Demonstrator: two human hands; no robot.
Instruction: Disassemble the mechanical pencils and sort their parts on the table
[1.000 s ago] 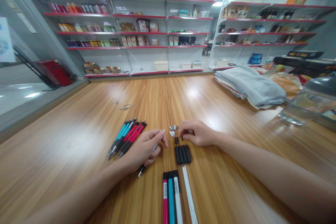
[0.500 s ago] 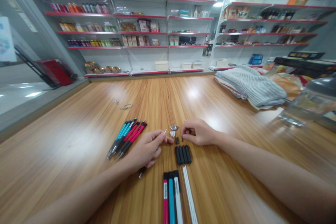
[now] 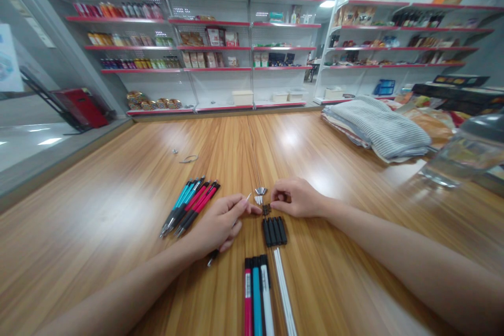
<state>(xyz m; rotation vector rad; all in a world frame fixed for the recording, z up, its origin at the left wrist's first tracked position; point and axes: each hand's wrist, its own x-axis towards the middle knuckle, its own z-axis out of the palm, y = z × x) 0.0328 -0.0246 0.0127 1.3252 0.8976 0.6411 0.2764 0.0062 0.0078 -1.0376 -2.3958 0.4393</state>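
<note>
My left hand (image 3: 222, 223) is closed around a pen (image 3: 213, 258), mostly hidden. Its dark, silver-ended tip shows below my palm, and a thin white tip (image 3: 249, 196) sticks out by my thumb. One finger of this hand reaches to a cluster of small dark pieces (image 3: 265, 210). My right hand (image 3: 295, 198) pinches at a small dark piece (image 3: 270, 207) at the right of that cluster. Small silver cones (image 3: 260, 190) and short white pieces (image 3: 259, 200) lie just beyond. Nearer me are black grips (image 3: 274, 231), thin white refills (image 3: 284, 291) and coloured pen barrels (image 3: 257, 294).
Several teal and pink pens (image 3: 191, 207) lie left of my left hand. A grey ring-like item (image 3: 189, 158) lies farther back. Folded striped cloth (image 3: 374, 126) and a clear container (image 3: 460, 155) stand at right. Stocked shelves (image 3: 220, 69) line the back.
My right hand has shifted slightly left, bringing its small dark piece up beside the others. My left hand stays almost where it was.
</note>
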